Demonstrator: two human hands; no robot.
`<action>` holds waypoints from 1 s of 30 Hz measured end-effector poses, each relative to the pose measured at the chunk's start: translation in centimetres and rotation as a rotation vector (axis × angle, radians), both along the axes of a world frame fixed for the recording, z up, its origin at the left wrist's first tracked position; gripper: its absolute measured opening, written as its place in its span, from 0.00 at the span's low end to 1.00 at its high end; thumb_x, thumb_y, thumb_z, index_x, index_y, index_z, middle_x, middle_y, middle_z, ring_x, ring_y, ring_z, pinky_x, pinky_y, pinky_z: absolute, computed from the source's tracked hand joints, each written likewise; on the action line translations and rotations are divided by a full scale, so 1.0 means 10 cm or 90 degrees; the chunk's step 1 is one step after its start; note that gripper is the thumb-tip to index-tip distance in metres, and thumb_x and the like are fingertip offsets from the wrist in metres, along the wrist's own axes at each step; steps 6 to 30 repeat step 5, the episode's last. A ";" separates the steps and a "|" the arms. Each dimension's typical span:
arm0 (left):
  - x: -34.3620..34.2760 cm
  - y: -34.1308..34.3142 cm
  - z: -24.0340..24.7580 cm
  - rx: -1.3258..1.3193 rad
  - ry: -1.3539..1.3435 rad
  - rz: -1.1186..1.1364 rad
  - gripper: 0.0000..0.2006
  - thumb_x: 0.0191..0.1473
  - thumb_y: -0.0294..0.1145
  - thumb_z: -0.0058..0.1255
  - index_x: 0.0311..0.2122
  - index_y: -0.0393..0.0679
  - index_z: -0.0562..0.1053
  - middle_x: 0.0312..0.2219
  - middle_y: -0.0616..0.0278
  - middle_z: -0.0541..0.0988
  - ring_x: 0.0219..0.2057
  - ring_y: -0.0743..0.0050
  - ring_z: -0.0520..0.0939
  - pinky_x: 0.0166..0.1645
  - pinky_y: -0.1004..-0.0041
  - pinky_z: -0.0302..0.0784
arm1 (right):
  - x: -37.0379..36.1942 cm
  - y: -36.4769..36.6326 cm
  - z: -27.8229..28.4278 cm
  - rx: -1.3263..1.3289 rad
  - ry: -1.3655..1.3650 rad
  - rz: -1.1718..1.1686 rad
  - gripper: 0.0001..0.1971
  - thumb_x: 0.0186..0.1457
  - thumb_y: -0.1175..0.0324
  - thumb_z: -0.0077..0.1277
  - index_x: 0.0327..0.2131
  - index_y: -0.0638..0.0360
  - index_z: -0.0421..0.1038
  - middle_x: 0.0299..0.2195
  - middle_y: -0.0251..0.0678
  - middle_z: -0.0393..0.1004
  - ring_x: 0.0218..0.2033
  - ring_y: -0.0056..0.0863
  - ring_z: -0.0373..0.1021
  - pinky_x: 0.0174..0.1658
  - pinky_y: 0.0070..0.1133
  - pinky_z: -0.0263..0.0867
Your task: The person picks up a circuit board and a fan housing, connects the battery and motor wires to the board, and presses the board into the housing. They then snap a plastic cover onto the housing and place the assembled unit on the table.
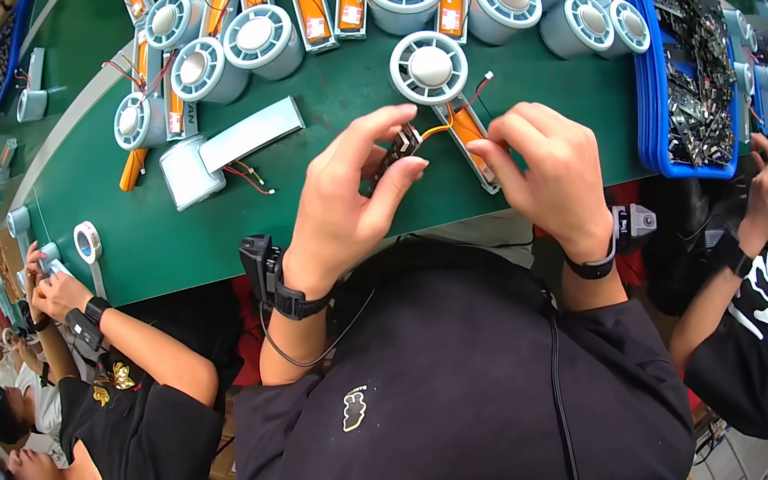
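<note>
My left hand (345,181) pinches a small black circuit board (404,143) between thumb and fingers. A yellow and red wire leads from the board to a handheld fan in front of me. This fan has a pale blue round head (430,66) and an opened handle with an orange battery (467,133) inside. Over the handle's right side, my right hand (546,161) is closed, thumb against curled fingers. Whatever those fingertips hold is hidden or too small to name. A loose wire with a white connector (485,79) sticks up beside the fan head.
Several similar opened fans (261,45) crowd the far side of the green table (351,215). One fan with a covered handle (249,133) lies at left, near a tape roll (87,242). Stacked blue trays (646,101) hold circuit boards at right. Co-workers sit on both sides.
</note>
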State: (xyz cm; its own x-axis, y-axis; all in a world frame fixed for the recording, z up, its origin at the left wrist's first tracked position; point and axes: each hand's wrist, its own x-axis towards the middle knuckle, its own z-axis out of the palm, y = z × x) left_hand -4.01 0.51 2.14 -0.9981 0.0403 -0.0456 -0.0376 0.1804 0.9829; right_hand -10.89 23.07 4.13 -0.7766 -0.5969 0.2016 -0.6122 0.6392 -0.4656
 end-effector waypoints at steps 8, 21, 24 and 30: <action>-0.02 -0.04 0.06 -0.093 0.054 -0.002 0.18 0.62 0.25 0.56 0.57 0.43 0.72 0.40 0.60 0.82 0.41 0.63 0.87 0.42 0.73 0.83 | 0.00 0.02 -0.01 0.022 -0.033 -0.001 0.12 0.53 0.64 0.65 0.33 0.56 0.71 0.25 0.36 0.73 0.25 0.35 0.72 0.27 0.29 0.64; -0.02 -0.04 0.06 -0.093 0.054 -0.002 0.18 0.62 0.25 0.56 0.57 0.43 0.72 0.40 0.60 0.82 0.41 0.63 0.87 0.42 0.73 0.83 | 0.00 0.02 -0.01 0.022 -0.033 -0.001 0.12 0.53 0.64 0.65 0.33 0.56 0.71 0.25 0.36 0.73 0.25 0.35 0.72 0.27 0.29 0.64; -0.02 -0.04 0.06 -0.093 0.054 -0.002 0.18 0.62 0.25 0.56 0.57 0.43 0.72 0.40 0.60 0.82 0.41 0.63 0.87 0.42 0.73 0.83 | 0.00 0.02 -0.01 0.022 -0.033 -0.001 0.12 0.53 0.64 0.65 0.33 0.56 0.71 0.25 0.36 0.73 0.25 0.35 0.72 0.27 0.29 0.64; -0.02 -0.04 0.06 -0.093 0.054 -0.002 0.18 0.62 0.25 0.56 0.57 0.43 0.72 0.40 0.60 0.82 0.41 0.63 0.87 0.42 0.73 0.83 | 0.00 0.02 -0.01 0.022 -0.033 -0.001 0.12 0.53 0.64 0.65 0.33 0.56 0.71 0.25 0.36 0.73 0.25 0.35 0.72 0.27 0.29 0.64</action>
